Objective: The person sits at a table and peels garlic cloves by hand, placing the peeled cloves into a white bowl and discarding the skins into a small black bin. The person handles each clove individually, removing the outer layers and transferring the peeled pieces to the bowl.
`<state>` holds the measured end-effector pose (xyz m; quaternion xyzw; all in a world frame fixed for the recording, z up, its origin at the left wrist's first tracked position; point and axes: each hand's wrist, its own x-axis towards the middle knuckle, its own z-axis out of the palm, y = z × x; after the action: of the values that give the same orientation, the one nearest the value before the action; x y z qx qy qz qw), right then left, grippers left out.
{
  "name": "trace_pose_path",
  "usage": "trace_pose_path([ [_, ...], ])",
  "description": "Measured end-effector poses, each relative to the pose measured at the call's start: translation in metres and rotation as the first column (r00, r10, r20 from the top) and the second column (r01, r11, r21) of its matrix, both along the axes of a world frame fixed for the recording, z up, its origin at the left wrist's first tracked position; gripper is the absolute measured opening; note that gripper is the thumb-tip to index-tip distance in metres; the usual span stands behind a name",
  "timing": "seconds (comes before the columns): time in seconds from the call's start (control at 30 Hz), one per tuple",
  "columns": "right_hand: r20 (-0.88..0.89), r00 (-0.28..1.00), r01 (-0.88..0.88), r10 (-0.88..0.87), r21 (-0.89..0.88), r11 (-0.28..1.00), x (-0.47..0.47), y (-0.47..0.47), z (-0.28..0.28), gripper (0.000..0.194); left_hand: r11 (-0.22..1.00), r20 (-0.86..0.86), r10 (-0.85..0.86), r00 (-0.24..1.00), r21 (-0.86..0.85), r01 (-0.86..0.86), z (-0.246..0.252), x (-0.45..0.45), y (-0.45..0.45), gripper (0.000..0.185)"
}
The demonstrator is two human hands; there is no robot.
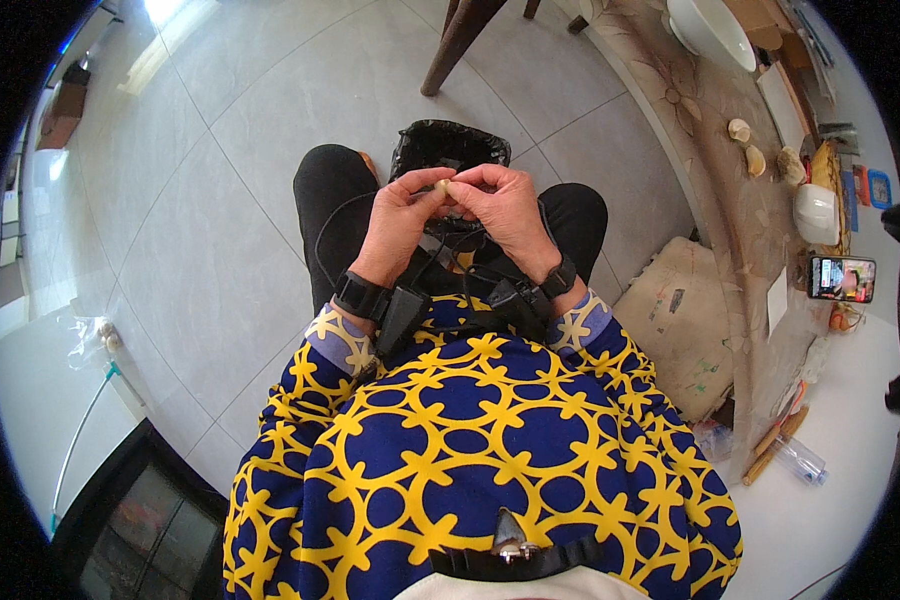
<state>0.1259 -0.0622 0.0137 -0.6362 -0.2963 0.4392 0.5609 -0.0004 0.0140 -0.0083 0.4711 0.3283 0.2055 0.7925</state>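
A small pale garlic clove is pinched between the fingertips of both hands, over a bin lined with a black plastic bag. My left hand grips it with thumb and forefinger, and my right hand meets it from the other side. The bin stands on the floor between my knees; my hands hide part of its opening. Each wrist wears a black strap with a small device and cable. On the table to the right lie a garlic piece and another garlic piece.
The table with a patterned cover runs along my right, carrying a white bowl and a lit phone. A plastic bottle lies farther back. Ahead is a wooden furniture leg. At left sits a clear plastic bag.
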Motion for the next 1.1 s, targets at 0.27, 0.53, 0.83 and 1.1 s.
trace_pose_path([
  [0.27,-0.015,0.999,-0.028,0.028,-0.012,1.000,0.001,-0.002,-0.001,0.009,0.999,0.010,-0.013,1.000,0.042,0.013,-0.002,0.000,-0.001,0.021],
  [0.53,-0.023,1.000,-0.011,0.012,0.023,1.000,-0.001,-0.002,-0.001,0.008,0.999,-0.016,-0.019,1.000,0.042,0.020,0.001,-0.002,-0.003,0.022],
  [0.83,0.198,0.980,0.003,-0.002,-0.003,1.000,-0.004,-0.001,-0.007,0.008,0.998,-0.025,-0.010,1.000,0.062,0.012,-0.004,-0.001,-0.003,0.021],
  [1.1,0.353,0.936,0.041,-0.018,-0.059,0.997,-0.006,-0.002,-0.008,0.010,0.991,-0.017,0.011,1.000,0.133,-0.008,-0.010,0.001,-0.002,0.017],
])
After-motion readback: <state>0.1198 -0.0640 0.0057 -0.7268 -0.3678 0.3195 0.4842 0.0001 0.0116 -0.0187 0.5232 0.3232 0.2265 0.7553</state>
